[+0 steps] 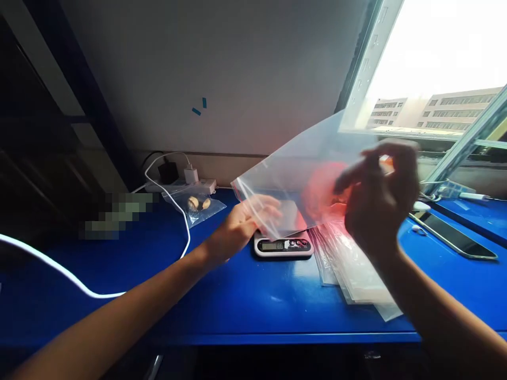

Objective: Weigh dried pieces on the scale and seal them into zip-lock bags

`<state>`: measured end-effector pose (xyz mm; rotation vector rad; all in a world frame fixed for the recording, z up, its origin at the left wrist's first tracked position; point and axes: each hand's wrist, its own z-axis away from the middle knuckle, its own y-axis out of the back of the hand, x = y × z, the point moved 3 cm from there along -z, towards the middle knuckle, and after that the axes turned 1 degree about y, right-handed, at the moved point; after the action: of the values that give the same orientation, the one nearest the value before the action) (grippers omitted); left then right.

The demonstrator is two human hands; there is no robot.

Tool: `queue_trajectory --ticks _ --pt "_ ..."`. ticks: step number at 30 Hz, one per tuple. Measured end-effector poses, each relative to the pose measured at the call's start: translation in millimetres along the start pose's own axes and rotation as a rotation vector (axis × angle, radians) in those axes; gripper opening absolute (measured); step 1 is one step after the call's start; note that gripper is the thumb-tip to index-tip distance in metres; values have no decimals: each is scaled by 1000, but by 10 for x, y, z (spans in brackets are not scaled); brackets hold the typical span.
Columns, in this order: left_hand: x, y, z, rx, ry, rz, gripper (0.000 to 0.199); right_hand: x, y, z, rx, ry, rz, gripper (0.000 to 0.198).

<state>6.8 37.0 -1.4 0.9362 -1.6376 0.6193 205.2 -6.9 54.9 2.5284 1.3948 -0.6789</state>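
A translucent zip bag (293,158) is held up at a slant in front of me. My left hand (243,219) is at its lower left end, by the zip strip, closed on the plastic; the fingertips show through the film, and whether they are inside or behind it I cannot tell. My right hand (382,195) is beside the bag's right end, fingers bent and smeared by motion, so its grip is unclear. Below the bag sits a small white digital scale (284,247), its platform partly covered. A red round thing (322,190) shows hazily through the film.
A stack of clear bags (356,269) lies right of the scale on the blue table (237,311). Farther right is a phone (455,232) with earphones. At left are a small bag with tan pieces (198,205), a white cable (71,277) and a power strip (208,186).
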Motion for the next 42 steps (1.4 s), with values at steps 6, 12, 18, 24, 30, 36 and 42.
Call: queue_trajectory --ticks 6,12,18,24,30,36,42 --pt "-38 228 27 239 106 189 12 404 -18 153 -87 -409 -182 17" --pt "-154 204 50 217 144 148 25 414 -90 218 -418 -630 -256 27" --pt "-231 118 73 95 43 207 50 428 -70 242 -121 -623 -198 29" --pt "-223 190 63 229 -1 -14 22 438 -71 263 -233 -599 -255 27" --pt "-165 344 49 278 -108 -131 28 422 -46 238 -306 -581 -387 39" --pt "-72 414 77 187 -145 -366 32 452 84 76 -687 -634 -428 51" --pt "-18 160 128 -28 -169 -683 28 332 -27 258 -688 -116 118 41"
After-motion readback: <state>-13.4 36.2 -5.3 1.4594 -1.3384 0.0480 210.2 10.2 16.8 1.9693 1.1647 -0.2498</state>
